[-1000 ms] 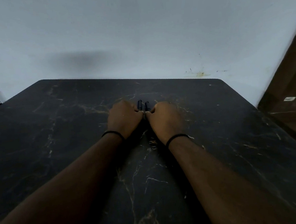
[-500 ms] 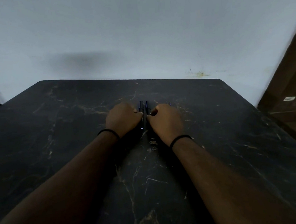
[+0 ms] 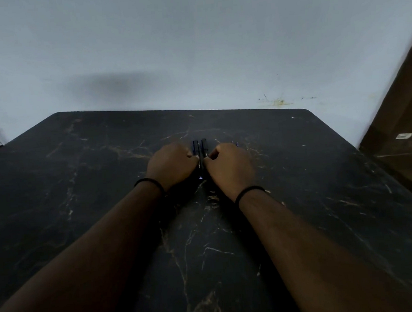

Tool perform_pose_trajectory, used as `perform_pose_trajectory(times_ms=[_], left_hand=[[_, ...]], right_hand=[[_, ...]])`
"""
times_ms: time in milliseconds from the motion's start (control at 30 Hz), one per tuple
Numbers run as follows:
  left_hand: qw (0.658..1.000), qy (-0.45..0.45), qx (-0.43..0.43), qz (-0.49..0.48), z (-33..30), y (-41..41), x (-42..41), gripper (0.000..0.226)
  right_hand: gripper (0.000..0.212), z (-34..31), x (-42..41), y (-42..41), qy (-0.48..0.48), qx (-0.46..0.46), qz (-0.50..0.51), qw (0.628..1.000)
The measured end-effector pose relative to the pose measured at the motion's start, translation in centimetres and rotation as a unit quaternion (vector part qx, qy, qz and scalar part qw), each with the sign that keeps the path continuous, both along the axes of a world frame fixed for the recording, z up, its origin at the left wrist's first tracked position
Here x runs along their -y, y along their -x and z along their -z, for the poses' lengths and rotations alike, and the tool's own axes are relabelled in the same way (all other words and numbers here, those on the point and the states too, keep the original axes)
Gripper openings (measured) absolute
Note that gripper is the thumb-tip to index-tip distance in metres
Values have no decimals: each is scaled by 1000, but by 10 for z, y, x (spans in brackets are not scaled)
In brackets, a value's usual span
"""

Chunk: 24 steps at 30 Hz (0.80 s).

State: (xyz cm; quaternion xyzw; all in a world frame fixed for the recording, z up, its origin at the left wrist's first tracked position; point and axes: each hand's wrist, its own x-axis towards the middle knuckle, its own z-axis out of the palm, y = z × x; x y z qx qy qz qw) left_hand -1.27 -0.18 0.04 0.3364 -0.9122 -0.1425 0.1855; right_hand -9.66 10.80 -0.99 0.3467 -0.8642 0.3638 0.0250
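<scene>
Two dark pens (image 3: 195, 147) are laid side by side, touching, lengthwise away from the camera, at mid tabletop (image 3: 80, 189). Far ends are seen past the knuckles; near ends are hidden in shadow between the wrists, apart from a small pale glint.

Left hand (image 3: 170, 162) is set just left of the pens, fingers curled under, thumb tip laid against the left pen. Right hand (image 3: 230, 165) is set just right, fingers curled, thumb tip against the right pen. Whether either pen is actually gripped cannot be told: fingertips are hidden and lighting is poor.

A small blue tip (image 3: 236, 144) is seen just beyond the right knuckles; what it belongs to cannot be told.

A black band (image 3: 148, 181) is worn on each wrist. A grey wall (image 3: 192, 47) is seen behind, a brown panel (image 3: 406, 107) at far right.
</scene>
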Motion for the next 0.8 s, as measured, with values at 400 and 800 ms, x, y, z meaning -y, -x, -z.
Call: perform_pose_trajectory(times_ms=[400, 800], left_hand=[[1000, 14, 1, 7, 3, 0, 2, 38], [999, -5, -36, -12, 6, -2, 3, 39]], right_hand=[[22, 0, 0, 0, 3, 3, -5, 1000], [29, -4, -36, 42, 2, 10, 124, 992]])
